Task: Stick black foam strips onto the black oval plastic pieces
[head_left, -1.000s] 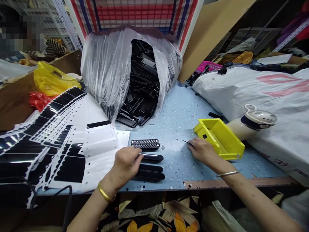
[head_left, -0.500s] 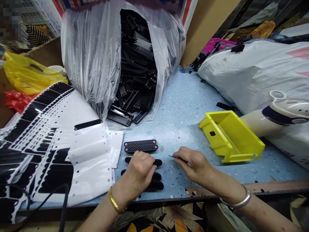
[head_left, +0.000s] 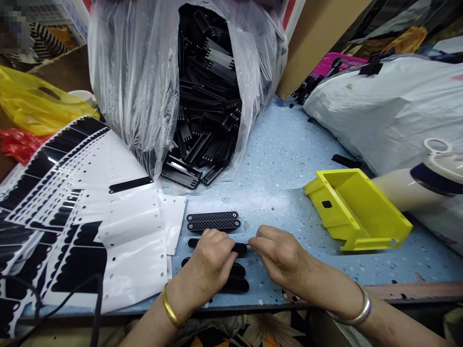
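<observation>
My left hand is closed over the middle of a black rounded strip lying flat on the blue table. Its fingertips are mostly hidden beneath the hand. Close to the strip's right end, my right hand pinches something thin and dark, too small to name. More black strips lie below, partly covered by my left hand and wrist. Just above are two black pieces with a crisscross texture and small holes at their ends, side by side.
On the left, white sheets carry black strip-shaped stickers, with one loose black strip on top. Behind, a clear plastic bag spills black plastic parts. A yellow bin and a white bottle are at right.
My right hand has moved slightly left, bringing the thin dark thing to the strip's right end. My left hand stays on the strip. The camera view has shifted a little.
</observation>
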### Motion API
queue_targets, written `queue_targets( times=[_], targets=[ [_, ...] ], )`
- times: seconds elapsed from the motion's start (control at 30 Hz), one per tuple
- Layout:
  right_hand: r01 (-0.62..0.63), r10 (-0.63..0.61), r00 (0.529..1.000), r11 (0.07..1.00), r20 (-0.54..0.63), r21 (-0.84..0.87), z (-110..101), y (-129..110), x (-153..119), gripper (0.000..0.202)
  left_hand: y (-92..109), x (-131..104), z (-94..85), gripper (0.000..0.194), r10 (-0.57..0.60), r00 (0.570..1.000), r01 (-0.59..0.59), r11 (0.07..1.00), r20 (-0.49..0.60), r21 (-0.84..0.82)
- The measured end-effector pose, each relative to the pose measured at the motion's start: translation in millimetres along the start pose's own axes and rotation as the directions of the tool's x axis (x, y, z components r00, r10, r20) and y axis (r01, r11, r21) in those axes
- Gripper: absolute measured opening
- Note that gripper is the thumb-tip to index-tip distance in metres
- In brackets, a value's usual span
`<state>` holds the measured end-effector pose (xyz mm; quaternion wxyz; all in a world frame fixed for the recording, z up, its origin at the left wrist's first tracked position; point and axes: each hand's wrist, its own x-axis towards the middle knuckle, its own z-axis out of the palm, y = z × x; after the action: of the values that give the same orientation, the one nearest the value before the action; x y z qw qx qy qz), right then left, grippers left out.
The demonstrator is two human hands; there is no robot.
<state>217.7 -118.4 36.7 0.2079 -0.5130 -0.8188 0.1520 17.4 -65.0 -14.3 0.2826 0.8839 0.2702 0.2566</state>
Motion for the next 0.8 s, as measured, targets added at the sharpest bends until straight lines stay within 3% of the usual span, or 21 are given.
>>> queue_targets(
  times=[0.13, 0.5, 0.8],
  targets=[
    [0.022, -0.023, 1.000, 0.999, -0.013, -0.032, 1.0, -1.9, 1.2, 0.031, 2.6, 0.8, -2.2, 0.013, -0.014, 1.000, 0.014, 1.000, 0.004, 0.000],
    [0.056, -0.048, 0.995, 0.994, 0.089, -0.090, 3.0, -1.7, 1.6, 0.033, 3.1, 1.1, -3.3, 0.015, -0.021, 1.000, 0.021, 1.000, 0.016, 0.000],
    [0.177, -0.144, 0.981, 0.940, 0.133, -0.291, 8.3, -10.1, 8.6, 0.024, 1.2, 1.7, -1.0, 0.021, -0.011, 1.000, 0.011, 1.000, -0.006, -0.009]
  ],
)
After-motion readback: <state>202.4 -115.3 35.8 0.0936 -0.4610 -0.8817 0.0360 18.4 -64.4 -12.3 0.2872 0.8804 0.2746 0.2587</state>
